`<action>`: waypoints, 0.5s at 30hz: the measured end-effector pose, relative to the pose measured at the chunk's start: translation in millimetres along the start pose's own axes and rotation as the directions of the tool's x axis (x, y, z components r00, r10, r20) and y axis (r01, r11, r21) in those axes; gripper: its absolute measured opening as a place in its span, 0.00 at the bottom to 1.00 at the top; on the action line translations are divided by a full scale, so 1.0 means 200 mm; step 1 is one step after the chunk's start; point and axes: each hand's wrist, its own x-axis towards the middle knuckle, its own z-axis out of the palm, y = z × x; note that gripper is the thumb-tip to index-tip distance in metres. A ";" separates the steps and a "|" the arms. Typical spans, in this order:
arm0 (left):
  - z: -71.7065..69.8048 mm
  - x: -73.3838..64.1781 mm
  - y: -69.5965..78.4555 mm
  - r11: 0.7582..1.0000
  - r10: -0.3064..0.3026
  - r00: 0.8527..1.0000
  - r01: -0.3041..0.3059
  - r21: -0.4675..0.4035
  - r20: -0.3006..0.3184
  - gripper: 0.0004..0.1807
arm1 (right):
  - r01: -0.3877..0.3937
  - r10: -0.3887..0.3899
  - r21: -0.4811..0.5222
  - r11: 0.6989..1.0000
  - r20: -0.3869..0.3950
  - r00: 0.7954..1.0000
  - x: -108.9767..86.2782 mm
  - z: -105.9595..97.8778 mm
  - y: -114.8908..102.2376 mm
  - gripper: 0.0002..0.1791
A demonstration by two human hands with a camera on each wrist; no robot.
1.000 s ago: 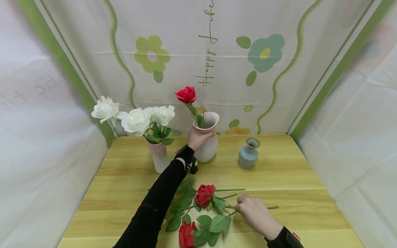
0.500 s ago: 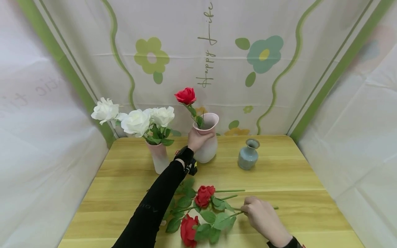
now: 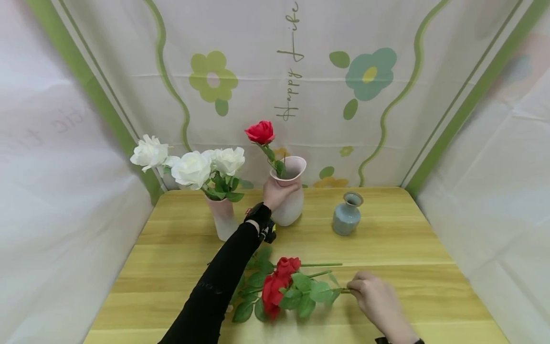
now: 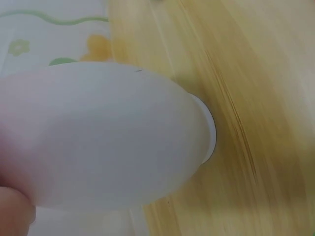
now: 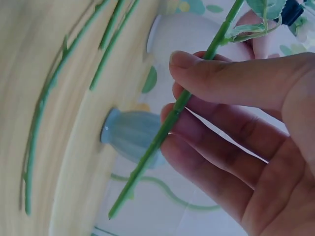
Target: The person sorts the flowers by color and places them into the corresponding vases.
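My left hand (image 3: 277, 193) grips the neck of a pink-and-white vase (image 3: 289, 210) standing at the back of the table. One red rose (image 3: 259, 132) leans out of its mouth to the left. In the left wrist view the pale body of the vase fills much of the picture, with a fingertip (image 4: 17, 214) at the lower left. My right hand (image 3: 375, 298) pinches the green stem (image 5: 170, 118) of another red rose between thumb and fingers. The bloom of this held rose (image 3: 271, 294) is blurred and overlaps a red rose (image 3: 290, 263) lying on the table.
A pink-and-white vase (image 3: 222, 222) with several white roses (image 3: 191, 169) stands at the left. To the right is a small blue-grey vase (image 3: 345, 220). More green stems (image 3: 322, 264) and leaves (image 3: 243, 310) lie on the wooden table (image 3: 412, 248). A printed cloth (image 3: 258, 28) hangs behind.
My right hand has moved right, drawing the held rose along; its bloom has shifted right and away from the front edge. My left hand keeps its grip on the vase.
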 end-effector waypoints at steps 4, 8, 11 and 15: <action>0.01 0.00 0.00 1.000 0.005 1.000 -0.005 -0.001 -0.001 0.44 | 0.000 -0.002 -0.055 0.998 -0.039 0.999 0.00 -0.02 0.03 0.16; 0.02 0.01 -0.01 1.000 0.022 1.000 -0.022 -0.013 0.000 0.44 | 0.008 -0.011 -0.063 0.998 -0.061 0.998 0.00 -0.04 0.03 0.16; 0.01 0.01 -0.02 1.000 0.029 1.000 -0.029 -0.013 -0.007 0.43 | 0.016 -0.020 -0.058 0.998 -0.072 0.997 0.00 -0.04 0.02 0.15; 0.01 0.01 -0.03 1.000 0.024 1.000 -0.024 0.003 -0.017 0.43 | 0.031 -0.037 -0.061 0.998 -0.091 0.995 0.01 -0.05 0.02 0.16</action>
